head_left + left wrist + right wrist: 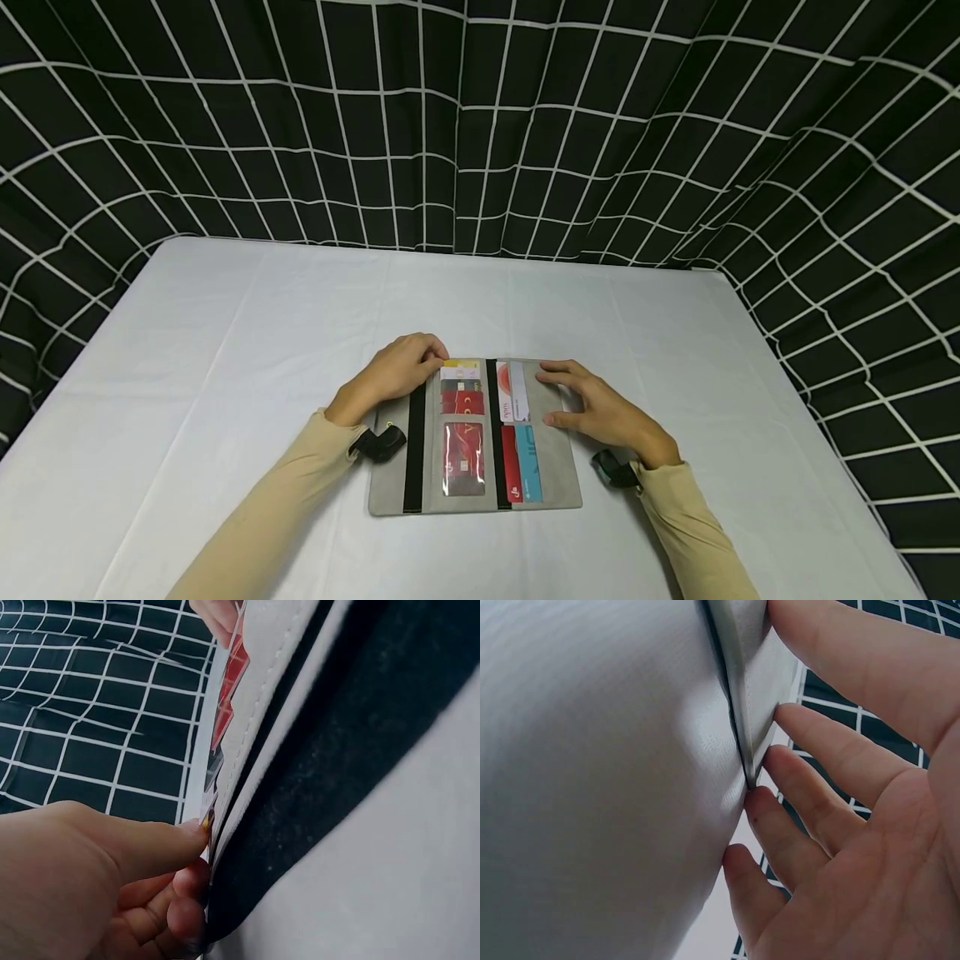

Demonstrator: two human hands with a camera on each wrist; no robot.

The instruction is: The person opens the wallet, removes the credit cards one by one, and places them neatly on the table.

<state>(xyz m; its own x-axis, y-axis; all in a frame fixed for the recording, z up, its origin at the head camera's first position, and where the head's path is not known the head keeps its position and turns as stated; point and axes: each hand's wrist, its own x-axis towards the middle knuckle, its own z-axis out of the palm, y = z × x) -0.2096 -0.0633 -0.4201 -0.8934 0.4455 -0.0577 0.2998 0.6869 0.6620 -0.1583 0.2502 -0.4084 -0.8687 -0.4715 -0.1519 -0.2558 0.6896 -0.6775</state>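
Observation:
A grey card wallet point(555, 492) lies unfolded on the white table, with black bands and several cards in its pockets. My left hand point(401, 367) is at its top edge; thumb and fingers pinch the corner of a yellow card point(459, 363) at the top of the left pocket column. In the left wrist view, the left hand point(112, 870) has its thumb against that yellow tip, fingers bent below. Spread over the right flap, my right hand point(600, 408) touches it with its fingertips. In the right wrist view, the right hand point(855, 847) has its fingers extended and holds nothing.
Below the yellow card sit a red card point(462, 402) and a dark red card point(463, 458) in a clear window. The right column holds a white card point(519, 392) and a blue card point(528, 462). A black gridded curtain point(420, 125) surrounds the white table point(225, 333).

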